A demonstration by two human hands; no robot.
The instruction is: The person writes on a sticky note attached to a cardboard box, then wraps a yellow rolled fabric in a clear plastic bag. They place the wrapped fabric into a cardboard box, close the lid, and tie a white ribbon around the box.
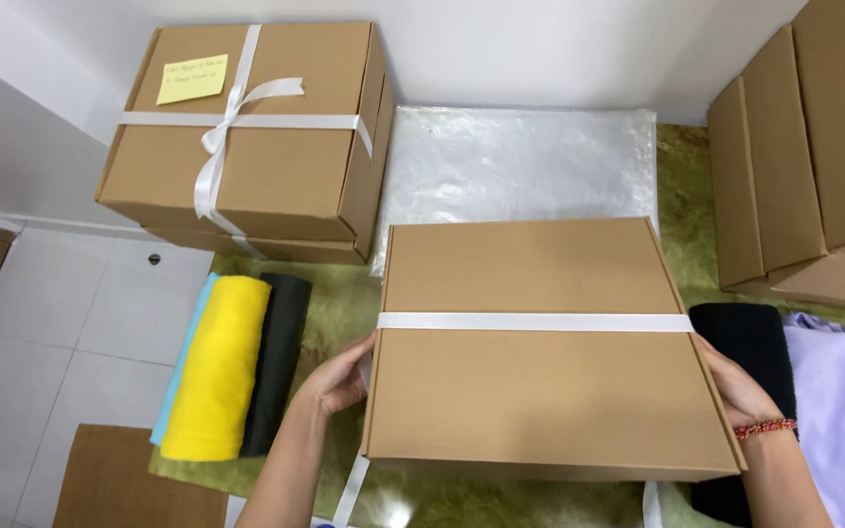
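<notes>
A closed brown cardboard box (pixel 540 391) lies on the green marbled table (pixel 339 303) in front of me. A white ribbon (pixel 535 322) runs flat across its lid from side to side, and its loose ends hang below the near edge. My left hand (pixel 336 376) grips the box's left side where the ribbon comes round. My right hand (pixel 735 386), with a red beaded bracelet at the wrist, holds the box's right side.
A finished box tied with a white bow and a yellow note (pixel 242 132) stands at the back left. Clear plastic bags (pixel 515 161) lie behind. Folded yellow, blue and black cloths (pixel 222 376) lie left; black and lilac cloths (pixel 823 391) right. Stacked boxes (pixel 804 156) fill the right.
</notes>
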